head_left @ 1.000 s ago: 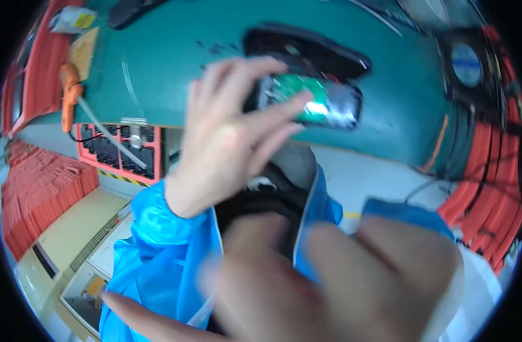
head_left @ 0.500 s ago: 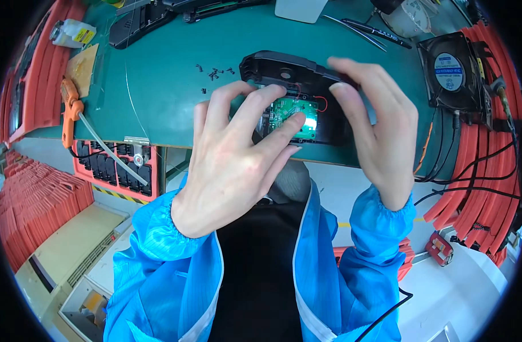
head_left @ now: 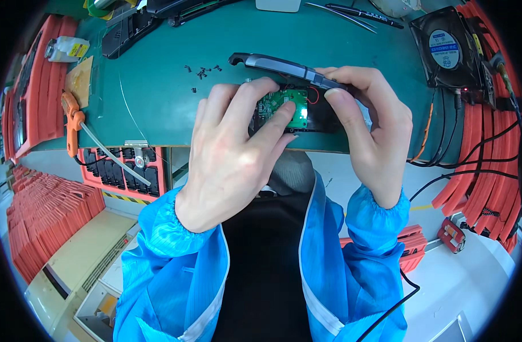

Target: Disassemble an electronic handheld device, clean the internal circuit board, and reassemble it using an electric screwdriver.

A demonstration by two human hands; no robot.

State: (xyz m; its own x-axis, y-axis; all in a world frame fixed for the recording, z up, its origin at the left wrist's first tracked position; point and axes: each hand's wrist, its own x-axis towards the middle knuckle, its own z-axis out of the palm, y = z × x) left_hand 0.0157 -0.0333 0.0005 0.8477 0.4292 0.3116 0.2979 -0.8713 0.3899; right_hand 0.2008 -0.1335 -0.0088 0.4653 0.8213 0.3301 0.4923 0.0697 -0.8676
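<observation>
A green circuit board (head_left: 298, 108) lies in a black plastic housing (head_left: 325, 118) near the table's front edge. My left hand (head_left: 227, 151) holds the housing, its index finger pressed on the board and its other fingers along the left side. Between thumb and fingers, my right hand (head_left: 376, 122) grips the right end of a black cover with a grey edge (head_left: 285, 67). The cover stands tilted on its edge behind the board. A thin red wire (head_left: 313, 94) loops near the board. The left fingers hide part of the housing.
Several small black screws (head_left: 203, 73) lie left of the cover. An orange glue gun (head_left: 73, 122) hangs at the left table edge, below a white bottle (head_left: 67, 49). Tweezers (head_left: 349, 20) and a pen (head_left: 369, 15) lie at the back. A black fan (head_left: 446, 51) with cables stands right.
My right hand has swung the cover so its outer face and edge now show, where the inside showed before. My left hand stays on the board and housing. The view has shifted slightly.
</observation>
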